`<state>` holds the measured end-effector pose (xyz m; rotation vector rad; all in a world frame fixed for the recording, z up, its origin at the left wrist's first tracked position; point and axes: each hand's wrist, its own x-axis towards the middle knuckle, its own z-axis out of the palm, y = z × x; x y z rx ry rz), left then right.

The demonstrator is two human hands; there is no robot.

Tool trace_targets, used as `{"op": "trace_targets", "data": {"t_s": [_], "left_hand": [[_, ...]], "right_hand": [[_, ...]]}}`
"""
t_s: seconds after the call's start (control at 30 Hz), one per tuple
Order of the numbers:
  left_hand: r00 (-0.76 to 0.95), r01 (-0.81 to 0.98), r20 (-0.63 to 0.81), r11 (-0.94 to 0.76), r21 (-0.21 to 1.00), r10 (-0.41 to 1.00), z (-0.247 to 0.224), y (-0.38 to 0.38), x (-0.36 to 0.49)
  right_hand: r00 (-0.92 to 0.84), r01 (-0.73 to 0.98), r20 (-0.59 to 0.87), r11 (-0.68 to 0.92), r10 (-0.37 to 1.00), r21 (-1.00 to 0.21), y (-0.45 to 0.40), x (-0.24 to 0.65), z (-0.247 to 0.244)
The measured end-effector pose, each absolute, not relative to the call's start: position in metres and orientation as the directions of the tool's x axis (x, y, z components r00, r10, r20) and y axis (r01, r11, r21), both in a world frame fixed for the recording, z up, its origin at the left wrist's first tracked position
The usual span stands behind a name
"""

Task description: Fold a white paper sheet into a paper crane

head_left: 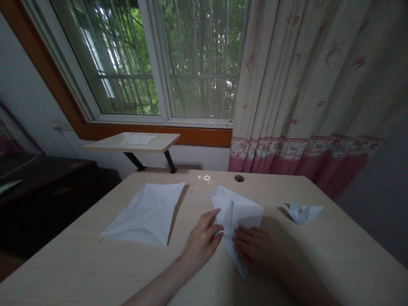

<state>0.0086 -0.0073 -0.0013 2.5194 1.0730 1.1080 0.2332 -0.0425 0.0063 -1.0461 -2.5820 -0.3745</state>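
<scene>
A partly folded sheet of white paper [247, 208] lies on the table in front of me, with creases and a narrow point toward me. At its left edge is my left hand [202, 238], its fingertips closed on the paper's edge and the index finger resting higher up. My right hand [259, 248] lies over the lower right part, fingers stretched flat against the paper. Both hands cover some of the lower folds. To the right sits a small folded paper figure [301, 212] with pointed ends. On the left is another creased white sheet [146, 214], spread out with one side slightly raised.
The pale wooden table [79, 272] has a round cable hole [239, 179] near its back edge. A small raised shelf [102, 143] at the back left carries a crumpled white paper [140, 139]. Behind stand a barred window [162, 63] and a patterned curtain [287, 85].
</scene>
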Motion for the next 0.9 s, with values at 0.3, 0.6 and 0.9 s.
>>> {"op": "trace_targets", "data": {"t_s": [0.3,0.6,0.9], "left_hand": [[0.49,0.533,0.521,-0.713,0.456,0.699,-0.0011,-0.0095,0.0073],[0.55,0.546,0.479,-0.729,0.413,0.684,0.0071,-0.0108,0.0083],[0.594,0.527,0.453,-0.747,0.406,0.665,0.0072,-0.0112,0.008]], "right_hand": [[-0.677,0.685,0.488,0.714,0.551,0.143,-0.0444,0.2319,0.0074],[-0.504,0.807,0.442,0.587,0.742,-0.065,-0.0413,0.2294,0.0032],[-0.453,0.845,0.363,0.522,0.815,-0.119,-0.0401,0.2317,0.0091]]}}
